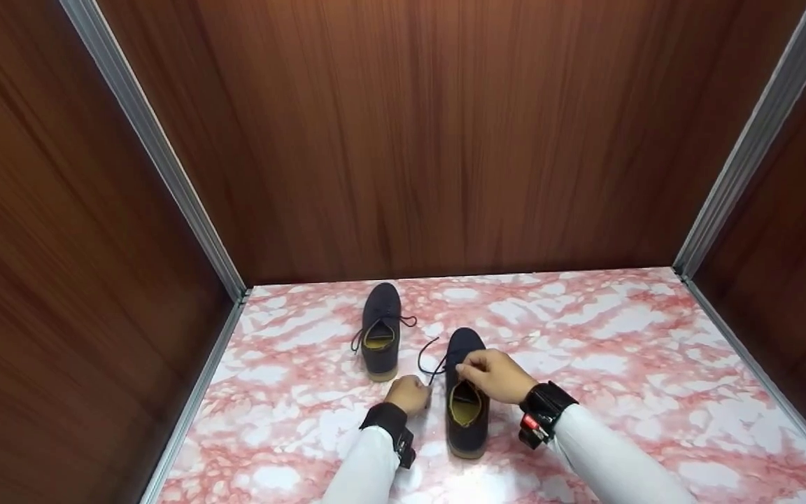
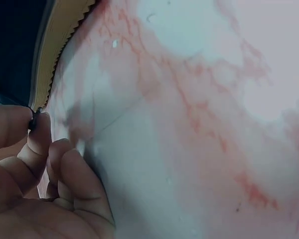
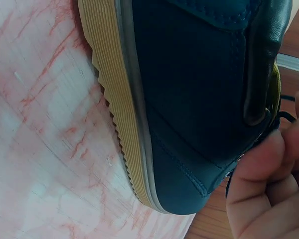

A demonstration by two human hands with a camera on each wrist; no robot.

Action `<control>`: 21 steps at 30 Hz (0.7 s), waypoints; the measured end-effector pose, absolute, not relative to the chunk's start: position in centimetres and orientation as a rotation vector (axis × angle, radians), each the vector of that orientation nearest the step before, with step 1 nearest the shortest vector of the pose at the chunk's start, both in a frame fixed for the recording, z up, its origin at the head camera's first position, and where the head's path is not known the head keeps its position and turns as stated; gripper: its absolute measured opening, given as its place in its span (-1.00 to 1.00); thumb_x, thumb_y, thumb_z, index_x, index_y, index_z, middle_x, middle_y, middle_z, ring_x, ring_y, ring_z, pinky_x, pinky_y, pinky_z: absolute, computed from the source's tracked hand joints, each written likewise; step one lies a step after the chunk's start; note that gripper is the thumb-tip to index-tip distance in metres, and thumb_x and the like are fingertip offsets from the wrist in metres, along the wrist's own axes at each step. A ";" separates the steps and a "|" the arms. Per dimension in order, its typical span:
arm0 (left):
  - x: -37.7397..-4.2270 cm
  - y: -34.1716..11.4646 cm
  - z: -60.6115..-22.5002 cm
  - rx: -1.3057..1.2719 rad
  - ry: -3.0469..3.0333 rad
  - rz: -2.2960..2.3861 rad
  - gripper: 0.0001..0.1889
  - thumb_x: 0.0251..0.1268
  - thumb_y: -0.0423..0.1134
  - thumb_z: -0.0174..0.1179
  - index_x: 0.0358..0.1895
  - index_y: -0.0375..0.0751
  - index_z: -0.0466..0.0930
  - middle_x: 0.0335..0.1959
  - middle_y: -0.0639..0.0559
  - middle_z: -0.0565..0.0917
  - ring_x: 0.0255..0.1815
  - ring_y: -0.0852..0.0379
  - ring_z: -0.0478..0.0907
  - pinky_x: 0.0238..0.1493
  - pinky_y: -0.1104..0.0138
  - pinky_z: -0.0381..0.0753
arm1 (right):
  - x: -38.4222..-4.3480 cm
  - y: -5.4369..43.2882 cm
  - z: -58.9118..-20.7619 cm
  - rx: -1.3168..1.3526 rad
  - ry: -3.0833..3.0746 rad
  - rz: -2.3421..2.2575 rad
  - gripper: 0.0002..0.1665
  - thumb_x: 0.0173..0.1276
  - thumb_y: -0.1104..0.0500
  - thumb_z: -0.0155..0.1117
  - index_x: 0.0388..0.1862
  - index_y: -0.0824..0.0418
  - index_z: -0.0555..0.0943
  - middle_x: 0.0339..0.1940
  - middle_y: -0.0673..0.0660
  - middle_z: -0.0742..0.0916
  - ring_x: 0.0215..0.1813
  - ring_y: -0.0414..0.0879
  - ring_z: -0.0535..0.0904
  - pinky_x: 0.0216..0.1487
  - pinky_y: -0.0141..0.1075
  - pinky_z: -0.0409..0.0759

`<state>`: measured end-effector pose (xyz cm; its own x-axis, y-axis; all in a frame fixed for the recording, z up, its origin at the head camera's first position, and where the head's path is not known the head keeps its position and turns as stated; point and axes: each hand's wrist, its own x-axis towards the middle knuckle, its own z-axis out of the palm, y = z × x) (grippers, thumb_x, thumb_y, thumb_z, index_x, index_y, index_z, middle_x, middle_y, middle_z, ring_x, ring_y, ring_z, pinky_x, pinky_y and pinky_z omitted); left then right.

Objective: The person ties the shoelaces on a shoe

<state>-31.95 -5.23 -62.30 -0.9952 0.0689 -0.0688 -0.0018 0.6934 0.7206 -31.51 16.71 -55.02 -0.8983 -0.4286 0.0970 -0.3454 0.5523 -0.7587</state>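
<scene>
A dark navy shoe with a yellow lining stands upright on the surface, toe pointing away, between my two hands. Left of it, my left hand pinches the dark shoelace between thumb and forefinger, and a loose length of lace curls beside the shoe's front. Over the lacing, my right hand has thumb and forefinger together on the lace by the eyelets; the fingertips partly hide it. In the right wrist view the shoe's side and ridged tan sole show close up.
The matching navy shoe stands farther back to the left, its lace ends spread out at both sides. Pink-and-white marbled covering lies under everything. Brown wood-grain panels with grey metal corner strips enclose the back and sides.
</scene>
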 end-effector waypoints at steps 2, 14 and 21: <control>-31.5 -5.3 -61.7 0.058 2.790 1.210 -0.73 0.27 -0.26 0.16 -0.62 -0.12 0.46 -0.58 -0.02 0.53 -0.48 0.08 0.43 -0.38 0.28 0.41 | -31.6 16.7 -55.0 -0.633 2.708 -1.292 -0.71 0.56 0.09 0.27 -0.40 0.13 0.71 -0.58 -0.10 0.59 -0.50 -0.29 0.46 -0.42 -0.43 0.42; -30.9 -5.5 -60.9 0.065 2.633 1.414 -0.70 0.28 -0.26 0.18 -0.64 -0.06 0.44 -0.72 0.15 0.47 -0.66 0.22 0.35 -0.56 0.42 0.30 | -31.9 16.9 -54.5 -0.420 2.820 -1.370 -0.63 0.51 0.07 0.31 -0.55 0.10 0.58 -0.66 -0.13 0.46 -0.53 -0.26 0.37 -0.44 -0.41 0.32; -30.2 -6.2 -59.7 0.064 2.367 1.733 -0.76 0.34 -0.28 0.20 -0.47 -0.35 0.49 -0.71 0.16 0.40 -0.68 0.26 0.33 -0.62 0.45 0.35 | -32.0 17.1 -53.8 -0.369 2.847 -1.367 -0.61 0.49 0.04 0.35 -0.58 0.07 0.59 -0.67 -0.13 0.47 -0.53 -0.23 0.37 -0.42 -0.39 0.33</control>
